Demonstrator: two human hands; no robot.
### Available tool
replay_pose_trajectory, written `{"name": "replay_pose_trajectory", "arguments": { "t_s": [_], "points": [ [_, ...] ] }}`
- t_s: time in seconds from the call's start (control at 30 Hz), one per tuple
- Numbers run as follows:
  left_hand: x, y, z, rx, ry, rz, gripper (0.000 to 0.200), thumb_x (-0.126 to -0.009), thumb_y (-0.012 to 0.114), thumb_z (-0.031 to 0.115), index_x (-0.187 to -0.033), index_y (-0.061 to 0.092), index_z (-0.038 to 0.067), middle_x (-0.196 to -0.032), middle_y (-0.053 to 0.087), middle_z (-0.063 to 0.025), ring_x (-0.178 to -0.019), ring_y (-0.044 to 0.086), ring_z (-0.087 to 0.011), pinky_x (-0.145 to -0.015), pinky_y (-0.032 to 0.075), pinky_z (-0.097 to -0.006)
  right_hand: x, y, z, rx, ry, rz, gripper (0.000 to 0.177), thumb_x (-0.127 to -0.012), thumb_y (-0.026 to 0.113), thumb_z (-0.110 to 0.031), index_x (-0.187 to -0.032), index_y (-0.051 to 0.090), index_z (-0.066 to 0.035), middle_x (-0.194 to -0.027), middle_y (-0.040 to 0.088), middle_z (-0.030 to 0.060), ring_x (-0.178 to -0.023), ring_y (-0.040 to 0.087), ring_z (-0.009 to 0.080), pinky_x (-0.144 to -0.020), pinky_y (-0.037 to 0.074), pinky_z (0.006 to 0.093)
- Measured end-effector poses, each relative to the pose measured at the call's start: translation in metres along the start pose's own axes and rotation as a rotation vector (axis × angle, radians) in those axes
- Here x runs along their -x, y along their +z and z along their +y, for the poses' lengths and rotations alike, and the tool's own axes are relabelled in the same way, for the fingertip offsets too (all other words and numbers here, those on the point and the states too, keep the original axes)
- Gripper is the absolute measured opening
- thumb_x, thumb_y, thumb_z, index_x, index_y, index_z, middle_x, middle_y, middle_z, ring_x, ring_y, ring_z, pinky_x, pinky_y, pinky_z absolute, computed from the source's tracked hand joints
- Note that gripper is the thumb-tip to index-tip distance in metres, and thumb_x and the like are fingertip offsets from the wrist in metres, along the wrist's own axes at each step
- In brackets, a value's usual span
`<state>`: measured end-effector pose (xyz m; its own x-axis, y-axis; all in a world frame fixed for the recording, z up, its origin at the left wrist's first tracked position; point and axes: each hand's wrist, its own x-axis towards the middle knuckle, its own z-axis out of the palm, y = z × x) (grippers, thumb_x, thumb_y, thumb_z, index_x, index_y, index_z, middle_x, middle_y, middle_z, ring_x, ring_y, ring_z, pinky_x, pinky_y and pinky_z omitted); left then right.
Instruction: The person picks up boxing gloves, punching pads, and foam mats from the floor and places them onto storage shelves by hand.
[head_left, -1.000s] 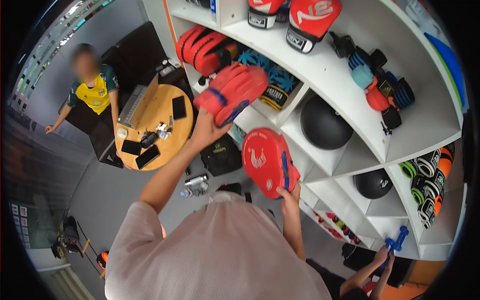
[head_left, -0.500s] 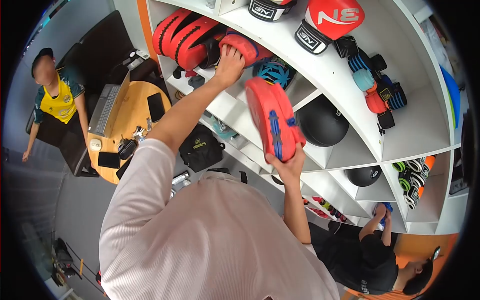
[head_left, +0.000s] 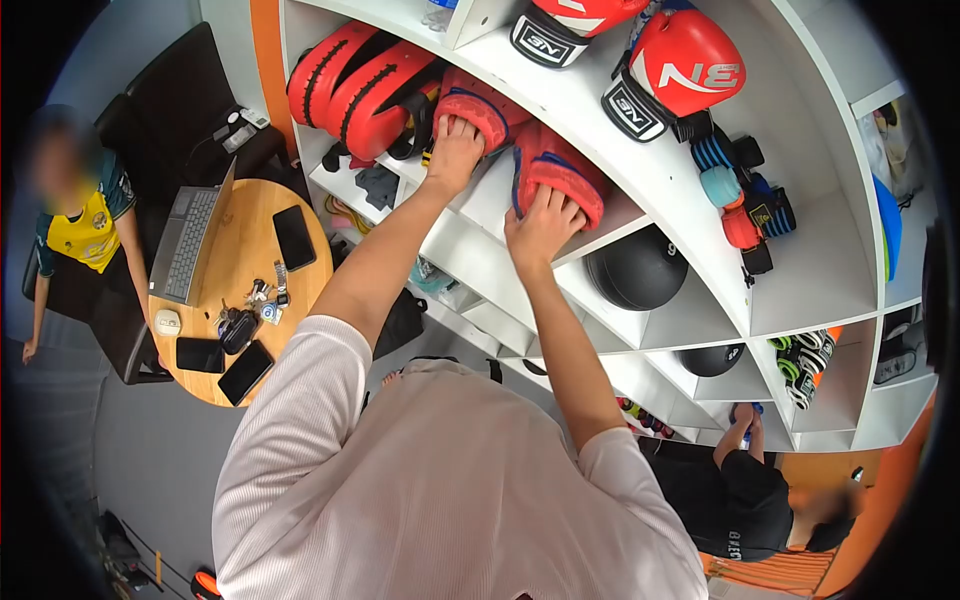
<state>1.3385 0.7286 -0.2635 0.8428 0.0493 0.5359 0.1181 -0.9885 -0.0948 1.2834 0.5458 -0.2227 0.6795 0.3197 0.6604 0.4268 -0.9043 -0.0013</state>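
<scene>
Both arms reach forward to a compartment of the white shelf point(head_left: 668, 140). My left hand point(head_left: 455, 160) has its fingers curled over the edge of a red focus mitt point(head_left: 478, 105) there. Just to its right, my right hand point(head_left: 543, 228) grips a second red focus mitt point(head_left: 570, 170) with blue trim, its fingers on the front face and the thumb at the side. This mitt sits tilted in the compartment beside the first. Larger red curved pads point(head_left: 375, 95) with black lacing stand left of my left hand.
Above are red boxing gloves point(head_left: 690, 60) and rolled wraps point(head_left: 745, 190). Black balls point(head_left: 640, 265) lie in lower compartments. At left, a round wooden table point(head_left: 300, 285) holds a laptop point(head_left: 195, 230) and phones; a person point(head_left: 85, 235) sits behind it. Another person point(head_left: 740, 500) reaches into the shelf at lower right.
My right hand has carried its focus mitt up and forward, from in front of the shelf into the compartment beside the other mitt. The left hand remains on its mitt.
</scene>
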Motion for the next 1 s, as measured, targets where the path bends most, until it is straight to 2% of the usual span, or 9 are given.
{"name": "replay_pose_trajectory", "arguments": {
  "t_s": [0.3,0.47,0.57,0.63,0.67,0.7,0.73,0.87,1.0],
  "points": [
    [0.010,-0.002,-0.002,0.151,0.018,-0.003,0.069,-0.069,0.069,0.014,-0.133,0.044,0.004,-0.135,0.044,-0.0151,-0.133,0.034,-0.0284,-0.114,0.017,-0.0445,-0.027,0.043,0.046,0.056,0.001,-0.255,0.072,-0.067,0.078,-0.023,-0.127,0.041,-0.007,-0.127,0.049,0.0136,-0.122,0.041,0.0336,-0.100,0.032,0.0541],
    [0.055,-0.034,0.007,0.395,-0.139,0.156,0.072,-0.072,0.064,0.007,-0.137,0.037,-0.004,-0.147,0.029,-0.0222,-0.141,0.021,-0.0356,-0.115,0.017,-0.0476,0.011,0.017,0.036,-0.238,-0.017,-0.230,0.100,-0.069,0.074,-0.018,-0.148,0.016,0.001,-0.153,0.015,0.0253,-0.143,0.013,0.0399,-0.113,0.012,0.0580],
    [0.116,-0.052,0.022,0.521,-0.199,-0.010,0.074,-0.072,0.069,0.011,-0.136,0.037,-0.008,-0.148,0.024,-0.0269,-0.140,0.022,-0.0394,-0.113,0.023,-0.0476,0.065,-0.003,0.040,-0.431,-0.116,-0.260,0.093,-0.070,0.072,-0.015,-0.146,0.021,0.002,-0.153,0.015,0.0266,-0.142,0.016,0.0417,-0.112,0.014,0.0583],
    [0.176,-0.044,0.033,0.753,-0.277,-0.238,0.064,-0.074,0.070,0.020,-0.129,0.048,-0.006,-0.138,0.040,-0.0300,-0.127,0.042,-0.0410,-0.107,0.035,-0.0447,0.127,0.000,0.056,-0.598,-0.117,-0.380,0.074,-0.071,0.071,-0.015,-0.136,0.040,0.002,-0.144,0.033,0.0290,-0.132,0.035,0.0430,-0.108,0.027,0.0547],
    [0.207,-0.034,0.033,0.901,-0.296,-0.449,0.056,-0.075,0.069,0.023,-0.122,0.055,-0.003,-0.120,0.056,-0.0280,-0.115,0.054,-0.0399,-0.100,0.043,-0.0420,0.155,-0.002,0.064,-0.690,-0.106,-0.472,0.064,-0.072,0.071,-0.015,-0.130,0.049,0.001,-0.138,0.044,0.0283,-0.127,0.044,0.0419,-0.106,0.033,0.0513],
    [0.251,-0.002,0.039,1.036,-0.201,-0.326,0.031,-0.075,0.069,0.019,-0.099,0.063,0.001,-0.088,0.064,-0.0201,-0.083,0.064,-0.0357,-0.075,0.051,-0.0413,0.181,-0.006,0.074,-0.736,-0.050,-0.613,0.054,-0.073,0.071,-0.016,-0.122,0.055,0.000,-0.129,0.052,0.0254,-0.120,0.051,0.0400,-0.102,0.038,0.0473],
    [0.269,-0.015,0.037,0.999,-0.140,-0.746,0.030,-0.076,0.070,0.023,-0.098,0.065,0.003,-0.085,0.067,-0.0169,-0.081,0.066,-0.0313,-0.075,0.052,-0.0376,0.205,-0.011,0.085,-0.778,0.008,-0.757,0.044,-0.074,0.071,-0.016,-0.114,0.062,-0.001,-0.120,0.061,0.0225,-0.112,0.058,0.0381,-0.099,0.043,0.0433],
    [0.414,0.037,0.052,1.318,-0.388,-0.923,0.036,-0.080,0.070,0.030,-0.103,0.067,0.003,-0.092,0.070,-0.0105,-0.080,0.066,-0.0225,-0.075,0.052,-0.0338,0.271,-0.019,0.131,-0.850,0.167,-0.998,0.034,-0.080,0.070,-0.018,-0.110,0.066,-0.004,-0.108,0.068,0.0140,-0.101,0.065,0.0251,-0.086,0.051,0.0324],
    [0.437,-0.010,0.066,1.384,-0.713,-1.001,0.037,-0.085,0.067,0.032,-0.108,0.066,0.003,-0.099,0.069,-0.0123,-0.089,0.065,-0.0205,-0.081,0.051,-0.0320,0.298,-0.023,0.145,-0.945,0.463,-1.124,0.033,-0.084,0.068,-0.018,-0.113,0.065,-0.001,-0.105,0.069,0.0106,-0.096,0.066,0.0174,-0.083,0.051,0.0297]
  ]
}}
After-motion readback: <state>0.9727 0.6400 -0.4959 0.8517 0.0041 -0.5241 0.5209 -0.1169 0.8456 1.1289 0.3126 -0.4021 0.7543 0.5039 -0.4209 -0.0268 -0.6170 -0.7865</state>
